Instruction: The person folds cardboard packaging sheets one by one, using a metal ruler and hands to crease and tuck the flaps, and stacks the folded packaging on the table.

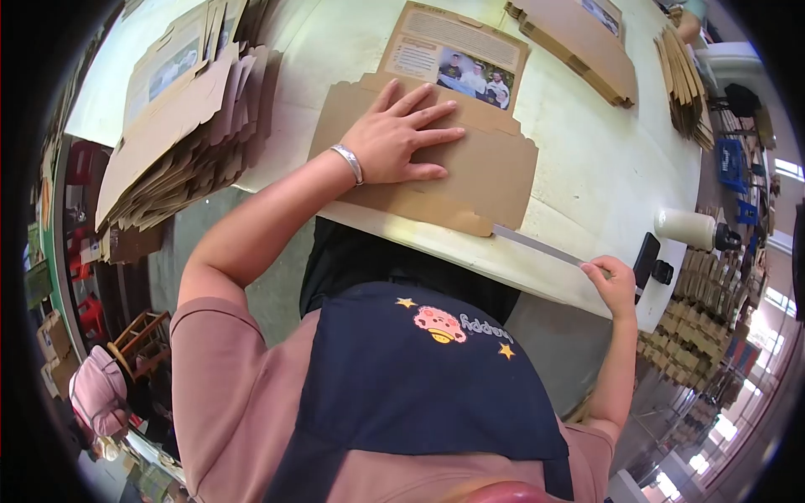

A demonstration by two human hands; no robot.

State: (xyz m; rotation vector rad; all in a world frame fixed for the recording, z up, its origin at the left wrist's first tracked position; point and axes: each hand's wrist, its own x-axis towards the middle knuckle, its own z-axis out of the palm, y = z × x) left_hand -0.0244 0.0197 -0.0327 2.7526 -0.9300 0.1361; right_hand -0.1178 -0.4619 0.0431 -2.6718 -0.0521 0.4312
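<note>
My left hand [398,138] lies flat on a brown cardboard sheet [495,172], fingers spread. The sheet is a flat die-cut box blank at the table's near edge, with a printed panel [457,63] showing text and a photo of several people. My right hand [610,281] pinches the end of a thin, flat grey strip [541,245] between thumb and fingers. That strip runs along the table edge to the blank's lower right corner, where its far end meets the cardboard. I cannot tell its material or whether it is attached there.
A tall pile of cardboard blanks [180,142] stands on the left of the white table [604,168]. More blanks [579,42] lie at the back right. A white bottle [688,226] and a black phone-like object [646,260] are by the right edge. Another person's arm [692,25] shows far right.
</note>
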